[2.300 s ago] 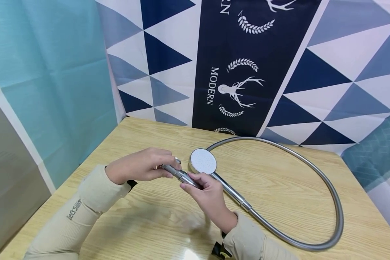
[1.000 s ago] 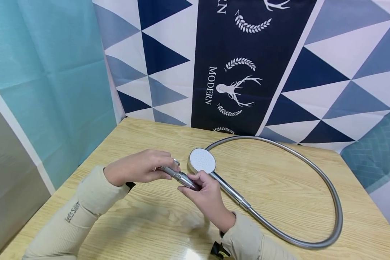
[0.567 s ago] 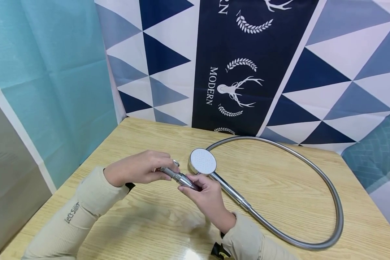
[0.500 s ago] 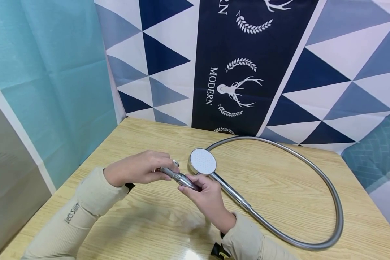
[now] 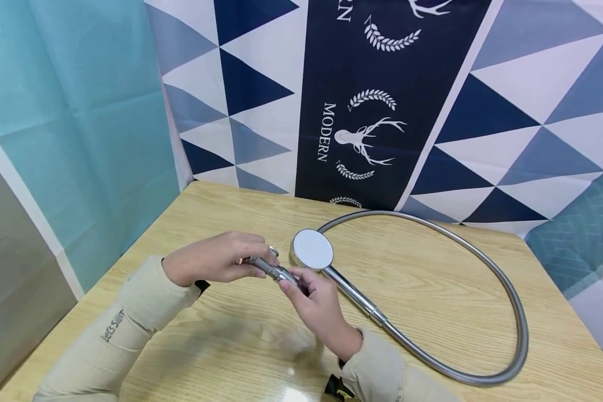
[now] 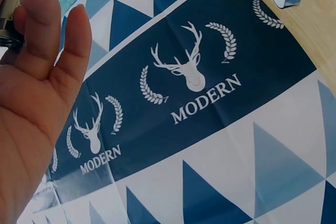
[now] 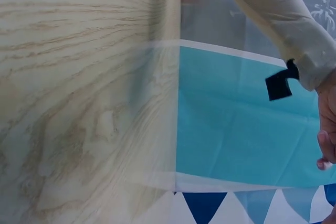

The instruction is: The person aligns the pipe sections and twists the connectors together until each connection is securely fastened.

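Observation:
Both hands hold a slim silver metal tube with a ringed collar [image 5: 276, 272], slanted above the table in the head view. My left hand [image 5: 221, 257] grips its upper left end, and a small rounded shiny part shows by the fingertips. At the lower right end, my right hand [image 5: 321, 307] pinches the tube between thumb and fingers, covering that end. The left wrist view catches only a dark metal piece [image 6: 9, 31] past the curled fingers. Just behind the right hand lies a chrome shower head [image 5: 312, 249] with a white face, joined to a grey hose [image 5: 520, 324].
The hose loops across the right side of the wooden table [image 5: 221, 346]. A patterned cloth [image 5: 261, 84] hangs behind the table's back edge, and a teal cloth [image 5: 105, 139] borders the left side.
My right thumb has shifted slightly up along the tube, and the right fingers have re-set around it. The left hand has stayed almost in place; the shower head has not moved.

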